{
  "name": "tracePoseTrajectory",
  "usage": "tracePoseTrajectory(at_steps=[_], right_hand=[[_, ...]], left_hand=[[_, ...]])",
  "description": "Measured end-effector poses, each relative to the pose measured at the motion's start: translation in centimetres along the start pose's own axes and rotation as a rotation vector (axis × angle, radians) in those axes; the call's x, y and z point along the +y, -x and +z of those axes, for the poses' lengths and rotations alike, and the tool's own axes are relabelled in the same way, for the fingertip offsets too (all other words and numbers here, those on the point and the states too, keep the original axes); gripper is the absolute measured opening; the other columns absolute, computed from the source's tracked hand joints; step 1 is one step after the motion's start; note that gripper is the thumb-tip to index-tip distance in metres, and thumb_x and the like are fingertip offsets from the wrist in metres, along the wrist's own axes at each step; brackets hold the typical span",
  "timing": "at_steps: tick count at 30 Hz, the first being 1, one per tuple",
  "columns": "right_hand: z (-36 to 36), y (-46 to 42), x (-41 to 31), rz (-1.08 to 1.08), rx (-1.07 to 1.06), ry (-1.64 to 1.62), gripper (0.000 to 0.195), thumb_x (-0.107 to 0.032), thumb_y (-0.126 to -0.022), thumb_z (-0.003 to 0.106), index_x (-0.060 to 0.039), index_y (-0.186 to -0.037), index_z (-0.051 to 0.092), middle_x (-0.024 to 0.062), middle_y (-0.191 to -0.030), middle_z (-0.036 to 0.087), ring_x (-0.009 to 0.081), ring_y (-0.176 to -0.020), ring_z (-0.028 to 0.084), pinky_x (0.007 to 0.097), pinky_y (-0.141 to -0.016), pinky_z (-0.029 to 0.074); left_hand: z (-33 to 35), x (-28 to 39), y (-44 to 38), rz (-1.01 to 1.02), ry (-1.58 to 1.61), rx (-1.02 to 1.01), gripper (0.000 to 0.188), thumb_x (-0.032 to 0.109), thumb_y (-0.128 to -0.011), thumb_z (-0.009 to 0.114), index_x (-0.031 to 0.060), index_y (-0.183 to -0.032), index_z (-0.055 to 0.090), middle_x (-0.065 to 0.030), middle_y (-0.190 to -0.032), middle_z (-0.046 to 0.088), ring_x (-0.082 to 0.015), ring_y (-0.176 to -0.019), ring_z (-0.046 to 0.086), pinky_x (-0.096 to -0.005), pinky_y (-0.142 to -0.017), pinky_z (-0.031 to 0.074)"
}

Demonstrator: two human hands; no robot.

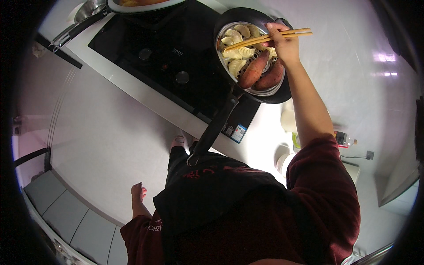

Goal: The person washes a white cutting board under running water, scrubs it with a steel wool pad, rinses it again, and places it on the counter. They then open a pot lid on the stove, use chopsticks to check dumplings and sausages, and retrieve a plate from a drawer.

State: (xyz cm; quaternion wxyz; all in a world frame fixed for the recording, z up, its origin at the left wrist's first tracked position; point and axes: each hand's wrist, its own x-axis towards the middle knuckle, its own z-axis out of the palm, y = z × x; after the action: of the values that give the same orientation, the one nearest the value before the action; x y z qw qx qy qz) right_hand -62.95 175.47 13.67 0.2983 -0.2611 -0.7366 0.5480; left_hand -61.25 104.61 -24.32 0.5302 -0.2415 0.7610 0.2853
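My right hand (284,44) grips a pair of wooden chopsticks (250,41) above a metal steamer tray (236,77). The chopstick tips reach the dumplings at the tray's left side; whether they touch one I cannot tell. Several pale crescent dumplings (237,67) lie there, some partly hidden under the chopsticks and my hand. Two reddish sweet potatoes (254,69) rest in the near part of the tray. Around the tray is a black pan (228,16), whose long handle (217,124) points towards me. Low at my side hangs my left hand (137,191), holding nothing, its fingers loosely curled.
The pan stands at the right of a black glass cooktop (132,39) with knobs. At the back left is another pan (142,7) with orange food, beside a metal bowl (89,10). A bottle (345,139) and a white container (285,164) stand on the counter at right.
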Motion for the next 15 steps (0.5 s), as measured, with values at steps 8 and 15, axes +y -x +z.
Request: tracePoseTrajectory(at_steps=[8, 15], right_hand=[[-1.0, 0.4, -0.5, -0.017, 0.036, -0.032, 0.026, -0.019, -0.088, 0.067, 0.0045, -0.096, 0.061, 0.011, -0.076, 0.064, 0.0175, -0.059, 0.064, 0.026, -0.051, 0.055], [-2.6, 4.0, -2.6, -0.098, -0.346, 0.171, 0.016, -0.008, -0.09, 0.062, 0.0043, -0.1, 0.06, 0.0112, -0.087, 0.064, 0.0159, -0.073, 0.063, 0.0259, -0.061, 0.053]], left_hand=[[0.2, 1.8, 0.8, -0.061, 0.125, 0.026, 0.042, 0.034, -0.09, 0.055, 0.0074, -0.122, 0.052, -0.0152, -0.103, 0.062, -0.031, -0.091, 0.062, -0.0485, -0.077, 0.047], [-0.3, 1.6, 0.3, -0.014, 0.075, -0.013, 0.043, 0.034, -0.09, 0.055, 0.0075, -0.124, 0.05, -0.0158, -0.103, 0.062, -0.0317, -0.092, 0.062, -0.0487, -0.079, 0.047]])
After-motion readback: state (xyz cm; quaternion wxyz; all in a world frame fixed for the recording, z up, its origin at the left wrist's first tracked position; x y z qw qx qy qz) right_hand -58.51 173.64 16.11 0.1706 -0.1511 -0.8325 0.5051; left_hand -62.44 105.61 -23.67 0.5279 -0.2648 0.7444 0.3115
